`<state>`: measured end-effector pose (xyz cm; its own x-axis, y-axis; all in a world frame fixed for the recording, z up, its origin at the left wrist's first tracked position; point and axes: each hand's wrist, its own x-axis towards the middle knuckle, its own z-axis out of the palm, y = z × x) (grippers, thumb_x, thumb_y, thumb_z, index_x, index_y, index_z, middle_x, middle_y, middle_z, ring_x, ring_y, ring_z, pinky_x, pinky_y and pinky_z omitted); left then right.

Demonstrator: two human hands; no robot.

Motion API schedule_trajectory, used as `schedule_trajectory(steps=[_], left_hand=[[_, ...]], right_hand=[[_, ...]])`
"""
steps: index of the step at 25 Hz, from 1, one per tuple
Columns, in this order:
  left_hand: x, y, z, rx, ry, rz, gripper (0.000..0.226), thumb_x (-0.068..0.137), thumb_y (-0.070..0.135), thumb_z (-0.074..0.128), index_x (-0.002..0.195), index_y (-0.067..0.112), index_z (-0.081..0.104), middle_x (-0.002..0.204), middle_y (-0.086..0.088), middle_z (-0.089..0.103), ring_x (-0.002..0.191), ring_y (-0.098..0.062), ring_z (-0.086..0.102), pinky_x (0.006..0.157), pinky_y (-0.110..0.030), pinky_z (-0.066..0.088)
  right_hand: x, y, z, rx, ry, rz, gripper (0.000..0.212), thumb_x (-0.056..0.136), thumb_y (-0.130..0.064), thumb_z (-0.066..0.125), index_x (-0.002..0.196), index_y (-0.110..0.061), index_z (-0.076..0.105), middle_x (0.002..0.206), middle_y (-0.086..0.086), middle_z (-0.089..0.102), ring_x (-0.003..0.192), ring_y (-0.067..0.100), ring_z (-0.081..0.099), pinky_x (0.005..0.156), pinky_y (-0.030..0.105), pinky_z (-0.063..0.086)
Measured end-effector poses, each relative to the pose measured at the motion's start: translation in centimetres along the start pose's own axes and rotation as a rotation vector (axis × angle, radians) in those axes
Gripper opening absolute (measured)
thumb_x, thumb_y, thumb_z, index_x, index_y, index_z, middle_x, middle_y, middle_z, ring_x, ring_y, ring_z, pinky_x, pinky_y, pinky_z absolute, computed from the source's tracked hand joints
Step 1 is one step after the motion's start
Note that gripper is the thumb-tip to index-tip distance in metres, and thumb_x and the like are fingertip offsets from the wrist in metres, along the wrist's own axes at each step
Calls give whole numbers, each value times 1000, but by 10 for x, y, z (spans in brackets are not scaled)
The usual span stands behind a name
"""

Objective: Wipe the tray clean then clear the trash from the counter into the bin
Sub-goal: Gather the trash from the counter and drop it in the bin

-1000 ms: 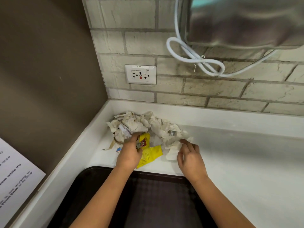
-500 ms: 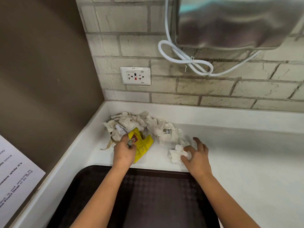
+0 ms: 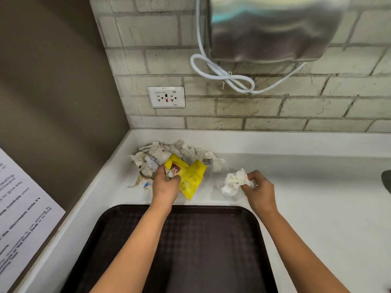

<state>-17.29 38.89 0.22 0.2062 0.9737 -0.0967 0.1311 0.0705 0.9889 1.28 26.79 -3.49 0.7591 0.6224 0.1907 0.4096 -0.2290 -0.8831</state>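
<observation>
1. The dark brown tray [image 3: 203, 250] lies flat on the white worktop [image 3: 317, 208] at the near edge of the view, its textured surface bare, with both forearms reaching over it.
2. Just beyond the tray's far rim, a heap of crumpled paper napkins [image 3: 182, 151] fills the worktop corner against the brick wall.
3. The left hand [image 3: 165, 185] is closed around a yellow wrapper [image 3: 190, 178] and some small scraps, at the front of the heap.
4. The right hand [image 3: 258, 189] pinches a white crumpled napkin ball [image 3: 234, 182], apart from the heap to its right and resting on or just over the worktop.
5. A wall socket [image 3: 166, 97] sits above the heap; a steel appliance [image 3: 270, 28] with a looped white cable [image 3: 222, 75] hangs to its right.
6. A printed notice [image 3: 19, 218] is stuck on the brown side panel at left.
</observation>
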Motion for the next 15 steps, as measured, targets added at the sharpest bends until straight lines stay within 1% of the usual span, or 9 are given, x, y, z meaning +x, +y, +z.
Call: schedule_trajectory(steps=[1,3,5,7,9,11,12,14,15], left_hand=[[-9,3,1,-92,-20,-22,30,85,-8,49,103,16,53,101,-9,61,93,-26,58,79,-35,49],[-35,7,3,-207,-79,-43,28,86,-9,47,95,16,55,93,-7,63,88,-25,59,74,-35,50],[-64,7,1,-247,-143,-28,29,85,-9,48,90,19,56,92,-7,65,90,-27,60,80,-43,50],[-94,5,-4,-256,-190,-12,30,85,-8,49,91,20,58,97,-8,66,94,-28,61,91,-50,48],[-124,4,-9,-242,-212,10,30,85,-7,49,90,21,58,98,-7,66,94,-28,61,93,-51,47],[-160,2,-15,-216,-244,48,31,85,-7,50,87,23,57,94,-5,66,90,-25,61,90,-48,48],[-178,1,-20,-197,-255,69,31,85,-7,50,86,24,56,91,-2,65,87,-23,60,87,-44,50],[-206,-3,-25,-136,-268,119,31,85,-5,52,85,26,54,87,4,62,84,-18,59,78,-33,48],[-221,-6,-27,-109,-280,132,30,85,-4,53,90,26,54,89,5,62,84,-15,58,76,-27,47]], right_hand=[[-9,-6,-9,44,43,7,22,76,5,64,71,-13,50,62,-4,48,54,6,45,51,8,36],[-32,-17,-31,114,121,13,26,76,3,65,68,-17,50,63,-3,51,54,-1,48,51,9,36],[-59,-26,-52,163,184,20,22,76,3,65,71,-13,51,67,2,53,52,-4,48,49,8,37],[-88,-33,-72,196,224,24,21,77,4,64,71,-11,50,68,4,53,49,-4,48,47,7,37],[-116,-37,-89,202,249,18,26,77,5,63,69,-15,49,69,5,53,48,-4,46,46,6,36],[-153,-35,-104,198,274,30,30,76,6,62,67,-19,48,66,2,52,48,-4,46,47,7,36],[-174,-33,-111,193,284,38,32,75,7,62,66,-20,47,66,1,52,48,-4,46,48,7,36],[-208,-26,-120,184,299,53,34,75,8,62,67,-22,47,68,-2,54,52,-4,48,50,6,37],[-225,-21,-126,176,309,69,34,75,8,61,67,-22,47,69,-3,55,55,-1,49,51,6,37]])
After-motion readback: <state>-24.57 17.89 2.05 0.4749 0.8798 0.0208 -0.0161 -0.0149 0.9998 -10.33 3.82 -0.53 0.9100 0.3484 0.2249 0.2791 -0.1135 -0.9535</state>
